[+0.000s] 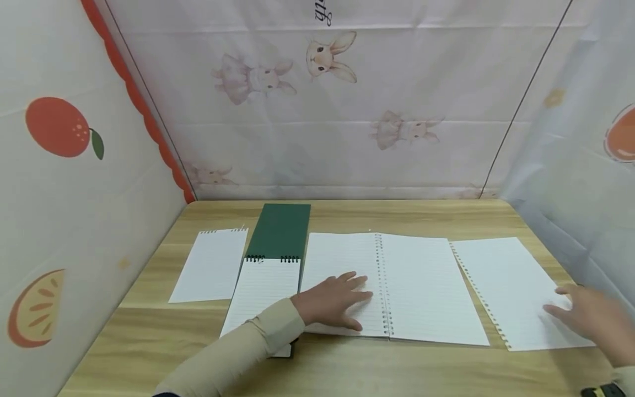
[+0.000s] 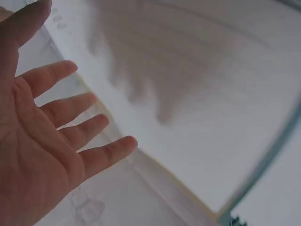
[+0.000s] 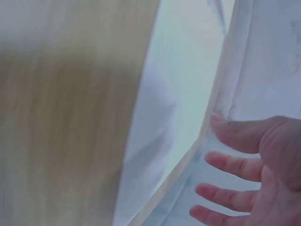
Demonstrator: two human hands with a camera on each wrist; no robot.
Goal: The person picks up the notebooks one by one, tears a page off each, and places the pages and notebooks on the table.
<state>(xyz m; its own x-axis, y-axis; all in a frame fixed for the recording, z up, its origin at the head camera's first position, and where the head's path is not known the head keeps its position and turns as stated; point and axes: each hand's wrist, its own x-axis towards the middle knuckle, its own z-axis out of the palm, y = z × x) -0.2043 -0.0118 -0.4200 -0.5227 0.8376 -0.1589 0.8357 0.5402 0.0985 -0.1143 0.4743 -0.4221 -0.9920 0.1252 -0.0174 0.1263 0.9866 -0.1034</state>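
My left hand spreads its fingers over the left page of an open spiral notebook; its shadow falls on a page in the left wrist view, and whether it touches the paper I cannot tell. Over the right edge of a loose torn sheet hovers my right hand, thumb and fingers apart, holding nothing. That sheet's ragged holes face the notebook. In the right wrist view the right hand has an empty grasp, with the sheet beyond it.
Left of the notebook lies a top-bound notepad with its green cover flipped back, partly under my left sleeve. A smaller torn sheet lies farther left on the wooden table. Printed cloth walls enclose the table.
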